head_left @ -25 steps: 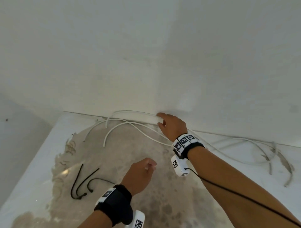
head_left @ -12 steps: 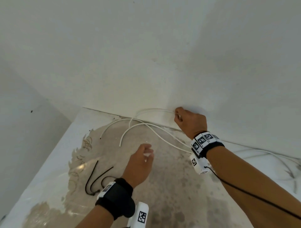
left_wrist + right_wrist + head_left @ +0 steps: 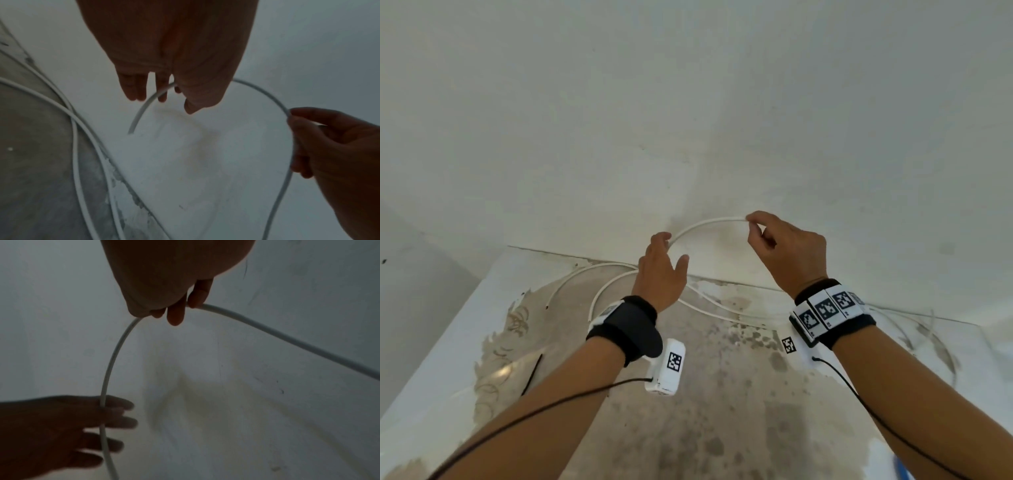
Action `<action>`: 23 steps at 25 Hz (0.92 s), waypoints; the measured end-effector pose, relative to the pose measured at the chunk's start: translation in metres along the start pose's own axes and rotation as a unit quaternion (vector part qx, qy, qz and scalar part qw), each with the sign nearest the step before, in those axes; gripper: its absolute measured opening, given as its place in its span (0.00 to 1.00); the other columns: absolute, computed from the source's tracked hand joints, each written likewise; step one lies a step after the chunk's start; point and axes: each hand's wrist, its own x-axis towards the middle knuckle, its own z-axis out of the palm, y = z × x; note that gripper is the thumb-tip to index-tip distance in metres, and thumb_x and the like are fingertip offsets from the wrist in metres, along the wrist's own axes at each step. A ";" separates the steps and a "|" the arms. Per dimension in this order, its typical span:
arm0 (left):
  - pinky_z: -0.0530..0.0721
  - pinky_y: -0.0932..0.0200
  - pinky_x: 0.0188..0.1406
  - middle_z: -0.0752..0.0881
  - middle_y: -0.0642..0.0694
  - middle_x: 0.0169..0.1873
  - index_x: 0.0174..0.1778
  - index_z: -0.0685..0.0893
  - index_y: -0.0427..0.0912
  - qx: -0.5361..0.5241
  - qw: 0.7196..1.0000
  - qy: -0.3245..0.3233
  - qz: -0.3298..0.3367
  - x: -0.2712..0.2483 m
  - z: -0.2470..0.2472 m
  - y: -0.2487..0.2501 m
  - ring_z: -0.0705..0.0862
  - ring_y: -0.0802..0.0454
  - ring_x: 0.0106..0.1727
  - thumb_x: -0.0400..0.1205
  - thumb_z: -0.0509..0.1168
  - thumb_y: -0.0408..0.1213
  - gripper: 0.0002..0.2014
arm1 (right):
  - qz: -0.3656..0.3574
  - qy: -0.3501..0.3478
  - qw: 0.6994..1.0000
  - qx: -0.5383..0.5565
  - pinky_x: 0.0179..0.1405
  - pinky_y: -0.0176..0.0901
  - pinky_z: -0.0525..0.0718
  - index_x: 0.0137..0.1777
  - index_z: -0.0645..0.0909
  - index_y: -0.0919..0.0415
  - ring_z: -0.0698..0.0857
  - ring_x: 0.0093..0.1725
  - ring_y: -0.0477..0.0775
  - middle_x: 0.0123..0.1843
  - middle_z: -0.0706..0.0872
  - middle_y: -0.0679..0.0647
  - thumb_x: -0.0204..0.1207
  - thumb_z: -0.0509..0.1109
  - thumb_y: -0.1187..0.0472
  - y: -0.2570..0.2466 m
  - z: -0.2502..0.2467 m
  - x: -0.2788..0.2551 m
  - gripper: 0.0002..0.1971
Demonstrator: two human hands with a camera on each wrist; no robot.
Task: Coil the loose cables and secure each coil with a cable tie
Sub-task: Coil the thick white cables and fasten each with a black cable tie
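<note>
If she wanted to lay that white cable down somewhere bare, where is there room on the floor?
Bare stained floor lies between her forearms, below the wrist bands. It is crowded along the wall: loose white cable strands cross near its foot, more tangle at the right, and a black cable tie lies at the left.

— Where does the white cable (image 3: 705, 224) go past the left hand (image 3: 661, 274)?
— Hidden behind it in the head view. Its far end runs off the right wrist picture's edge.
— The black cable tie (image 3: 532, 373)?
— Half covered by the left forearm. A blue thing (image 3: 1005, 471) is cut off at the bottom corner; I can't tell what it is.
</note>
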 end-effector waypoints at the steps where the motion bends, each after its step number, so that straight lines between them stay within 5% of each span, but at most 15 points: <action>1: 0.76 0.52 0.64 0.84 0.43 0.65 0.67 0.76 0.46 -0.012 1.000 -0.018 -0.002 -0.003 0.003 0.004 0.82 0.41 0.65 0.88 0.61 0.40 0.12 | 0.012 0.004 1.000 0.011 0.20 0.36 0.71 0.50 0.91 0.51 0.74 0.22 0.47 0.23 0.75 0.43 0.81 0.72 0.57 -0.003 -0.011 -0.003 0.05; 3: 0.83 0.48 0.57 0.91 0.47 0.53 0.56 0.82 0.48 -0.102 0.993 -0.063 -0.009 -0.023 0.007 0.016 0.89 0.43 0.55 0.91 0.55 0.39 0.10 | 0.049 0.006 0.997 0.052 0.27 0.38 0.76 0.52 0.91 0.52 0.76 0.29 0.46 0.30 0.74 0.41 0.82 0.73 0.58 -0.007 -0.036 -0.015 0.05; 7: 0.88 0.54 0.56 0.93 0.43 0.52 0.60 0.83 0.43 -0.278 0.953 -0.101 -0.064 -0.099 0.007 0.042 0.92 0.46 0.55 0.93 0.52 0.39 0.14 | 0.112 -0.071 0.981 0.145 0.60 0.40 0.77 0.55 0.87 0.54 0.78 0.58 0.51 0.54 0.81 0.49 0.81 0.74 0.61 -0.006 -0.078 -0.058 0.05; 11: 0.86 0.52 0.57 0.93 0.41 0.51 0.64 0.82 0.44 -0.374 0.914 -0.118 -0.100 -0.157 0.010 0.069 0.92 0.46 0.56 0.93 0.52 0.43 0.15 | 0.263 -0.221 0.876 0.338 0.45 0.40 0.86 0.64 0.78 0.47 0.88 0.45 0.45 0.51 0.87 0.43 0.83 0.72 0.61 -0.027 -0.110 -0.122 0.14; 16: 0.89 0.47 0.49 0.88 0.45 0.35 0.60 0.84 0.57 -0.253 0.953 -0.162 -0.045 -0.212 0.007 0.090 0.92 0.39 0.49 0.93 0.51 0.42 0.15 | 0.365 -0.187 0.847 0.337 0.59 0.38 0.83 0.75 0.71 0.37 0.82 0.63 0.40 0.71 0.76 0.39 0.87 0.67 0.55 -0.026 -0.140 -0.183 0.20; 21: 0.85 0.50 0.43 0.84 0.47 0.29 0.53 0.87 0.66 -0.122 0.967 -0.223 -0.009 -0.261 -0.015 0.098 0.92 0.40 0.43 0.92 0.53 0.40 0.19 | 0.324 -0.208 0.868 0.313 0.75 0.30 0.70 0.90 0.47 0.44 0.67 0.79 0.37 0.87 0.51 0.36 0.84 0.71 0.52 -0.021 -0.159 -0.202 0.42; 23: 0.83 0.53 0.43 0.85 0.46 0.30 0.53 0.87 0.65 -0.087 0.965 -0.245 -0.015 -0.276 -0.022 0.094 0.90 0.39 0.45 0.91 0.54 0.39 0.18 | 0.310 -0.195 0.877 0.311 0.80 0.37 0.66 0.89 0.45 0.42 0.63 0.83 0.41 0.89 0.51 0.37 0.83 0.71 0.51 -0.026 -0.158 -0.201 0.43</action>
